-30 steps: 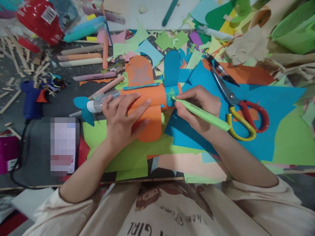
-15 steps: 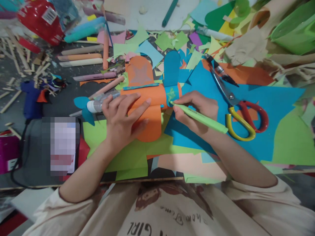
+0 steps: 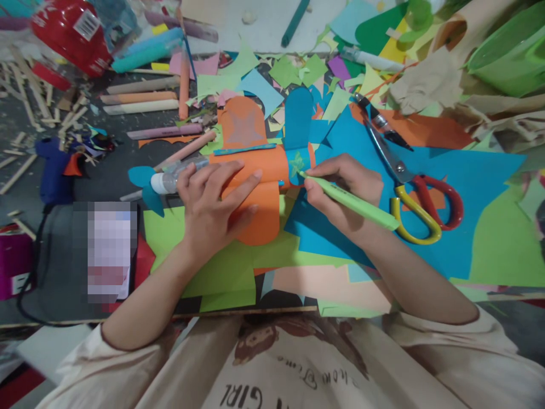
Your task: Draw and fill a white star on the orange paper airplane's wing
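Note:
My left hand (image 3: 210, 207) lies flat, fingers stretched out, on an orange paper craft (image 3: 264, 187) shaped like a rocket or plane, pressing it down. A clear glue tube (image 3: 170, 179) pokes out from under my fingers to the left. My right hand (image 3: 343, 196) is closed on a light green marker (image 3: 355, 201). The marker's tip touches a green star mark on the blue band (image 3: 297, 165) at the right end of the orange body. Blue paper sheets (image 3: 447, 187) lie under my right hand.
Scissors with red and yellow handles (image 3: 413, 193) lie just right of my right hand. A blue glue gun (image 3: 53, 170) sits far left with its cord. Rolled paper sticks (image 3: 140, 102), wood sticks, a red container (image 3: 70, 34) and many paper scraps (image 3: 298, 71) cover the back.
My right hand shifted the marker tip slightly over the blue band, down-left and back again. My left hand stayed put on the orange craft.

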Available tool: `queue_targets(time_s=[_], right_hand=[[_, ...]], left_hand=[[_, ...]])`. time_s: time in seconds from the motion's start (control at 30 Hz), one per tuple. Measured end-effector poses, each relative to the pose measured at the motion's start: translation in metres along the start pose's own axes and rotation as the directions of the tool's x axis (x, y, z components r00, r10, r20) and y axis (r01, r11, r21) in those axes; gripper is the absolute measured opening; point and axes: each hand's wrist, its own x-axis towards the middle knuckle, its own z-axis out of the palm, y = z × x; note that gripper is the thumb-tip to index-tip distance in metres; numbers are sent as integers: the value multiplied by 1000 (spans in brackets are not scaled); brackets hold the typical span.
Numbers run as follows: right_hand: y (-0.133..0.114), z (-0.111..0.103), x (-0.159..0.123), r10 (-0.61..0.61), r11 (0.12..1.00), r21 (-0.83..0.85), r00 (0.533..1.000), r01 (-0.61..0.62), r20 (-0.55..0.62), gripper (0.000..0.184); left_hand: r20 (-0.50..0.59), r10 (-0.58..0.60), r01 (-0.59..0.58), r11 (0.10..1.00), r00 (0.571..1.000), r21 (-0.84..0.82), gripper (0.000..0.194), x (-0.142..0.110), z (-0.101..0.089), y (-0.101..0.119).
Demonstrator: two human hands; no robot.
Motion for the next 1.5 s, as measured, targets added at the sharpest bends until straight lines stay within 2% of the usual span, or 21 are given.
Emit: queue_targets(time_s=[0.23,0.33,0.53,0.7,0.8,0.93,1.1,1.23,1.33,1.5], right_hand=[[4,3,-1,-110,993,-35,993,111,34,7],[3,2,0,-119,992,-36,993,120,17,6],[0,-1,2,-2,1000,15,999,3,-37,6],[6,-4,3,71,990,129,983,-49,-169,7],[9,-5,4,83,986,154,988,-63,-133,8],[11,-3,5,54,986,164,997,-43,-63,9],[12,-3,4,81,986,147,996,-76,-29,8],[11,-3,4,57,988,143,998,-51,-35,11],[10,-3,4,97,985,150,994,-88,-50,9],[9,-3,5,114,985,132,993,-108,-33,10]], left_hand=[[-27,34,-33,998,999,44,39,1,-2,2],[-37,42,-40,998,998,56,38,1,0,1],[-42,42,-40,998,998,38,36,1,0,0],[25,17,-19,996,1000,89,35,0,-1,-1],[46,15,-19,997,999,74,35,-2,-2,-2],[-1,59,-59,998,998,11,37,-2,-2,-3],[-16,80,-79,996,997,29,39,-2,-2,-3],[16,54,-55,997,998,50,37,-2,-1,-3],[37,44,-46,996,998,72,35,-2,-1,-4],[-14,89,-88,995,996,53,37,-1,-1,-4]])
